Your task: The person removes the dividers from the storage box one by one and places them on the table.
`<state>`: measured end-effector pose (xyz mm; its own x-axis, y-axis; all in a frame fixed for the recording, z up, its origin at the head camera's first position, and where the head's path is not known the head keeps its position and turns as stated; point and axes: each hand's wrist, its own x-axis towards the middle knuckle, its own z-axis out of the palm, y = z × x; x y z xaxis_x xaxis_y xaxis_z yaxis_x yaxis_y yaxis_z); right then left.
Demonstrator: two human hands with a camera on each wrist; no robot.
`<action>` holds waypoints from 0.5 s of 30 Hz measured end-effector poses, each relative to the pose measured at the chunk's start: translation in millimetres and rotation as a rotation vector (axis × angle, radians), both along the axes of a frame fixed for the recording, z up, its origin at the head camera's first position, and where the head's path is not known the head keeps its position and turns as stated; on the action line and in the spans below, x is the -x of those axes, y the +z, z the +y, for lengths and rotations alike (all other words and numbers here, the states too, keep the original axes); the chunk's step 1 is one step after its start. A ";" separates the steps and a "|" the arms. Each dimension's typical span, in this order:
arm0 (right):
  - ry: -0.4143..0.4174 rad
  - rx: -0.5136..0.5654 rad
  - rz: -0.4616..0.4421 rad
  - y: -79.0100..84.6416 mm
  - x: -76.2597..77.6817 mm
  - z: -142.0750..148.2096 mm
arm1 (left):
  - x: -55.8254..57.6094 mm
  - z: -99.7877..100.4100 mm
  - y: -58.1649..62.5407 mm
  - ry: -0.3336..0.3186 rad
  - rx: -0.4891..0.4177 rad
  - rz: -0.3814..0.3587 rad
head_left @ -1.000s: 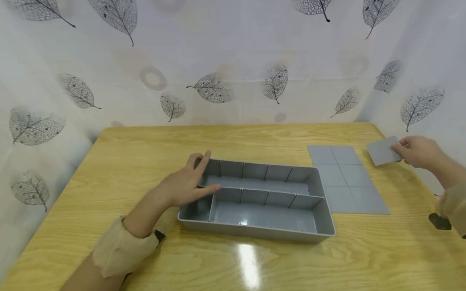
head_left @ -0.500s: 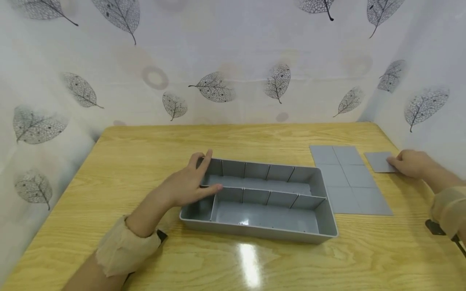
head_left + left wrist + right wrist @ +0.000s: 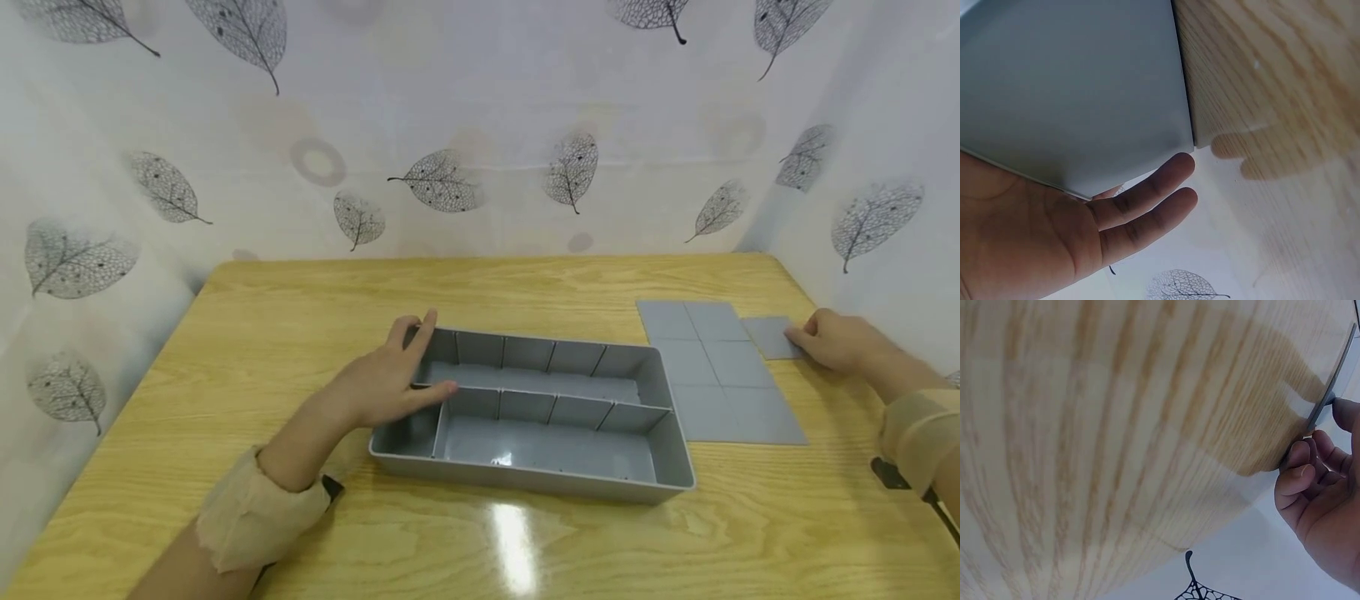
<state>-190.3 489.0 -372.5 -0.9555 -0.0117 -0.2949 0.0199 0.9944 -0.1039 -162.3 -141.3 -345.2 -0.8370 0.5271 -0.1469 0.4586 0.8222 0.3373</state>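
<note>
My right hand (image 3: 846, 340) pinches the right edge of a grey square panel (image 3: 768, 336). The panel lies flat on the table, its left edge right beside a block of several matching grey panels (image 3: 723, 367). In the right wrist view, the thumb is above the thin panel edge (image 3: 1334, 378) and the other fingers are curled at its near end. My left hand (image 3: 378, 383) rests on the left end of a grey divided box (image 3: 528, 483), thumb stretched over the inside. In the left wrist view, two straight fingers (image 3: 1147, 212) extend along the outer wall (image 3: 1085, 81) towards its corner.
The wooden table (image 3: 300, 300) carries the box in its middle and the panels at its right. A thin upright divider (image 3: 437, 429) stands near the box's left end. A leaf-print curtain (image 3: 495, 100) encloses the back and sides of the table.
My right hand has lowered the panel from above the table onto the surface and moved it left, up against the block of panels. The left hand and the box have stayed in place.
</note>
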 end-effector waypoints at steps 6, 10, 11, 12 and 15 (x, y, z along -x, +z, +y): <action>-0.018 0.014 0.010 2.4 -1.2 -3.6 | 0.4 -1.6 1.3 0.005 0.003 0.006; -0.012 0.021 0.007 0.7 -1.3 -3.7 | -0.8 -3.5 0.9 0.001 0.000 0.008; -0.010 0.021 0.009 0.0 -1.4 -4.0 | -1.3 -4.0 0.9 0.000 -0.001 0.011; -0.009 0.019 0.009 -0.7 -1.5 -4.0 | -1.6 -4.4 0.8 -0.001 -0.005 0.012; -0.003 0.013 0.013 -2.0 -1.6 -3.4 | -1.9 -5.2 0.6 -0.002 -0.009 0.016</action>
